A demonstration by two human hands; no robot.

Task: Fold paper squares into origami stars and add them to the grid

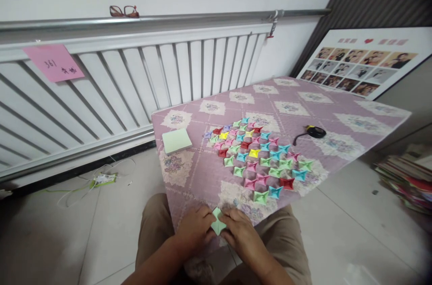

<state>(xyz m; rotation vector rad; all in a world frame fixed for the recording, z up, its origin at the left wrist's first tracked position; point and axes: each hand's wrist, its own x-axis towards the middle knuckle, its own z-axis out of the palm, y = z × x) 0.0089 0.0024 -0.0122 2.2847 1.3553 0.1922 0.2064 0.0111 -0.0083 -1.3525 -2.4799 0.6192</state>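
Between my two hands, at the table's near edge, is a small piece of folded light green paper (218, 222), shaped like a diamond. My left hand (197, 226) grips its left side with bent fingers. On the opposite side my right hand (238, 227) pinches the right corner. Just beyond lie rows of small folded paper boats (261, 197) in green, blue, pink, red, yellow and purple. A stack of pale green square paper (176, 140) sits at the table's left edge.
A floral purple cloth covers the table (202, 177). To the right lies a black tape measure (315, 131). Behind stand a white radiator (182, 69) with a pink note (54, 63) and glasses (124, 11) on a pipe. A photo board (361, 62) leans at the far right.
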